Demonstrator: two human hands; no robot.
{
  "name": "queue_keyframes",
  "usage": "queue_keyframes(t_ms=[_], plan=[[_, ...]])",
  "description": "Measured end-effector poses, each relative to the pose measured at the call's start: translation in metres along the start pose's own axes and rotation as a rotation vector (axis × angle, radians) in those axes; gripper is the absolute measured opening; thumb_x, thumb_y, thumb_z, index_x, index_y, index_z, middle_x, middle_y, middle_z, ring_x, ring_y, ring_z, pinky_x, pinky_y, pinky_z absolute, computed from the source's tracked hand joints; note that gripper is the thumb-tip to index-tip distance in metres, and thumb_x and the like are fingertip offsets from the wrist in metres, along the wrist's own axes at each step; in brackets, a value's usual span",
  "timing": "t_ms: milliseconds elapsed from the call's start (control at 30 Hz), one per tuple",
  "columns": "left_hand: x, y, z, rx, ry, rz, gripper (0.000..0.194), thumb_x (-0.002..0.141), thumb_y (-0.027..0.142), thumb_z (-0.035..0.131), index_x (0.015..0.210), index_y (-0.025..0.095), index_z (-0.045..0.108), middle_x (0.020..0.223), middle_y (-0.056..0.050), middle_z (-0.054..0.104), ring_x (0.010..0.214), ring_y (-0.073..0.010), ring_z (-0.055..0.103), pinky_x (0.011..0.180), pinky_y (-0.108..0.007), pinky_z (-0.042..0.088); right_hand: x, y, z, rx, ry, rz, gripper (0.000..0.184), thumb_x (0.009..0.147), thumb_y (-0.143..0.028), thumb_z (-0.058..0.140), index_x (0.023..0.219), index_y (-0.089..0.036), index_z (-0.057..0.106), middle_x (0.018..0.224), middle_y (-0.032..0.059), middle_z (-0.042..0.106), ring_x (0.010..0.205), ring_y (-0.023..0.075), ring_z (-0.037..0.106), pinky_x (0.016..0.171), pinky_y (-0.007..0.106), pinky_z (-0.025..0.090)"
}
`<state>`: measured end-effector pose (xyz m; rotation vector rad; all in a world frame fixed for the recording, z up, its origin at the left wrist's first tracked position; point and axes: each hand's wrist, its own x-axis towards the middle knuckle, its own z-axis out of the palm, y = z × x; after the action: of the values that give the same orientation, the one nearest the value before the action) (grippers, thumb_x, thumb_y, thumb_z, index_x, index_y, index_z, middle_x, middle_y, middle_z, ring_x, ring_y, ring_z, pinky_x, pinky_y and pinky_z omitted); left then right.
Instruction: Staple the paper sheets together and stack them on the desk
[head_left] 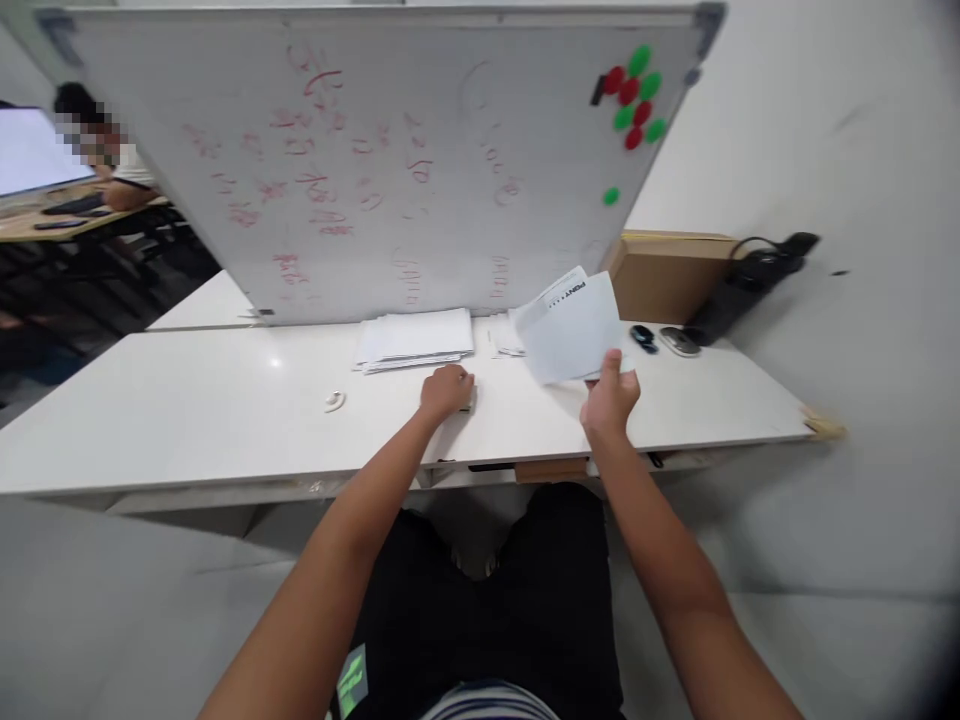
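Observation:
My right hand is closed on a white sheet of paper with dark print near its top edge, held tilted above the white table. My left hand rests on the table with curled fingers over a small dark object that I cannot make out. Just beyond my left hand lies a stack of white papers. More loose sheets lie behind the held paper.
A large whiteboard with faded red writing and red and green magnets stands along the table's back. A cardboard box, a black device with cable, two small gadgets and a small white object sit around. Another person sits far left.

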<state>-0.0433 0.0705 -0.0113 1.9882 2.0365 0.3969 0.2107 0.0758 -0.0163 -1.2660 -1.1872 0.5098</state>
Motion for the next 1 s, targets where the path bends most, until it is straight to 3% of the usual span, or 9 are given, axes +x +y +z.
queue_keyframes(t_ms=[133, 267, 333, 433, 500, 567, 667, 800, 1000], plan=[[0.001, 0.004, -0.018, -0.210, -0.023, -0.026, 0.059, 0.095, 0.057, 0.014, 0.104, 0.024, 0.062, 0.121, -0.003, 0.064, 0.112, -0.0249, 0.055, 0.094, -0.039, 0.042, -0.058, -0.009, -0.036, 0.275, 0.255, 0.125, 0.041, 0.094, -0.053, 0.026, 0.121, -0.027, 0.042, 0.116, 0.0046, 0.064, 0.109, 0.0163, 0.061, 0.090, 0.037, 0.054], [-0.029, 0.010, -0.044, -0.404, 0.329, 0.087, 0.052, 0.097, 0.048, 0.014, 0.109, 0.026, 0.059, 0.124, 0.002, 0.061, 0.120, -0.0192, 0.050, 0.104, -0.036, 0.039, -0.109, 0.000, -0.053, 0.665, 0.341, 0.383, 0.029, 0.087, -0.044, 0.052, 0.108, -0.025, 0.057, 0.114, 0.0025, 0.067, 0.109, 0.0160, 0.062, 0.097, 0.039, 0.051], [-0.061, 0.017, -0.048, -0.427, 0.382, 0.175, 0.041, 0.095, 0.052, 0.023, 0.110, 0.034, 0.057, 0.122, 0.007, 0.061, 0.123, -0.0177, 0.048, 0.109, -0.034, 0.036, -0.127, 0.008, -0.057, 0.722, 0.343, 0.487, 0.028, 0.084, -0.041, 0.057, 0.105, -0.023, 0.060, 0.115, 0.0028, 0.067, 0.108, 0.0163, 0.063, 0.098, 0.038, 0.050], [-0.119, 0.028, -0.032, -0.616, 0.159, 0.169, 0.036, 0.092, 0.055, 0.034, 0.122, 0.041, 0.048, 0.135, 0.007, 0.051, 0.127, -0.0169, 0.045, 0.108, -0.032, 0.039, -0.142, 0.019, -0.058, 0.770, 0.285, 0.669, 0.027, 0.083, -0.042, 0.059, 0.102, -0.022, 0.062, 0.111, 0.0031, 0.069, 0.106, 0.0175, 0.064, 0.096, 0.037, 0.052], [-0.152, 0.032, -0.012, -0.787, -0.014, -0.003, 0.057, 0.086, 0.056, 0.045, 0.138, 0.039, 0.030, 0.150, 0.003, 0.033, 0.136, -0.0206, 0.036, 0.104, -0.037, 0.043, -0.147, 0.023, -0.058, 0.826, 0.182, 0.802, 0.028, 0.085, -0.044, 0.056, 0.101, -0.022, 0.064, 0.106, 0.0033, 0.071, 0.104, 0.0185, 0.065, 0.094, 0.038, 0.053], [-0.177, 0.034, 0.007, -0.955, -0.151, -0.164, 0.068, 0.084, 0.055, 0.051, 0.143, 0.031, 0.026, 0.153, -0.005, 0.029, 0.137, -0.0244, 0.033, 0.106, -0.040, 0.041, -0.150, 0.024, -0.056, 0.894, 0.091, 0.889, 0.028, 0.087, -0.044, 0.053, 0.101, -0.022, 0.065, 0.102, 0.0026, 0.072, 0.103, 0.0184, 0.066, 0.093, 0.038, 0.054], [-0.195, 0.037, 0.021, -1.220, -0.255, -0.173, 0.058, 0.085, 0.050, 0.054, 0.136, 0.026, 0.042, 0.144, -0.009, 0.044, 0.128, -0.0255, 0.046, 0.102, -0.039, 0.043, -0.154, 0.018, -0.051, 0.940, 0.030, 0.925, 0.029, 0.089, -0.043, 0.050, 0.101, -0.022, 0.066, 0.102, 0.0017, 0.072, 0.104, 0.0173, 0.065, 0.096, 0.036, 0.052], [-0.196, 0.040, 0.022, -1.302, -0.249, -0.074, 0.041, 0.086, 0.050, 0.054, 0.110, 0.019, 0.064, 0.105, -0.008, 0.069, 0.095, -0.0227, 0.063, 0.084, -0.037, 0.049, -0.159, 0.001, -0.052, 0.899, 0.070, 0.864, 0.032, 0.086, -0.045, 0.055, 0.105, -0.022, 0.066, 0.112, 0.0018, 0.069, 0.111, 0.0183, 0.061, 0.100, 0.037, 0.049], [-0.178, 0.031, 0.022, -1.104, -0.069, -0.089, 0.036, 0.078, 0.050, 0.062, 0.072, 0.015, 0.063, 0.062, 0.001, 0.057, 0.058, -0.0126, 0.050, 0.055, -0.024, 0.039, -0.153, -0.008, -0.074, 0.892, 0.096, 0.681, 0.033, 0.076, -0.038, 0.070, 0.105, -0.024, 0.065, 0.112, 0.0003, 0.068, 0.106, 0.0187, 0.062, 0.094, 0.037, 0.052]])
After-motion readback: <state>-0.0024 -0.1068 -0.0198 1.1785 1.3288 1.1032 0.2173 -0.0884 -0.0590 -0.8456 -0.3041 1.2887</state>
